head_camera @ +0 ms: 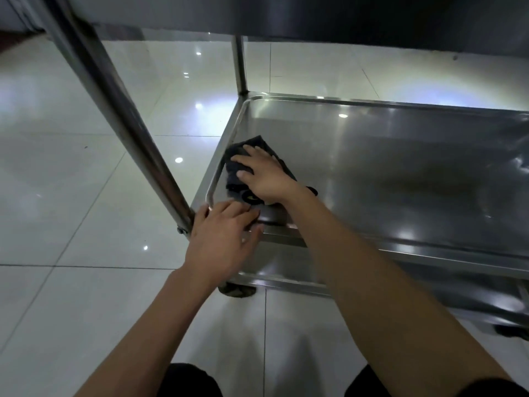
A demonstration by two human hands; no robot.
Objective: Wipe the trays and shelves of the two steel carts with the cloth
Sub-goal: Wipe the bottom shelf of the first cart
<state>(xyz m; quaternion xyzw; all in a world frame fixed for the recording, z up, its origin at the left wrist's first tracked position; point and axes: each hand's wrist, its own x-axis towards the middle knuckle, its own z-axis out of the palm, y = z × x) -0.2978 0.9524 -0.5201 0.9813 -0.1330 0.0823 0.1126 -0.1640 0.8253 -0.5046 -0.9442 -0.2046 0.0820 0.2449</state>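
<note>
At shelf corner: cloth under flat right hand, wiping step.
Right hand (264, 174): fingers (243, 160) spread straight, pressing dark cloth (236, 170) onto steel shelf (386, 167) beside its left rim. Left hand (226, 239): fingers loosely bent over the near rim by the cart post (137, 124), steadying. Cloth judged soft, light, prone to bunching; best held by palm pressure at its middle. Shelf judged rigid, slick.
</note>
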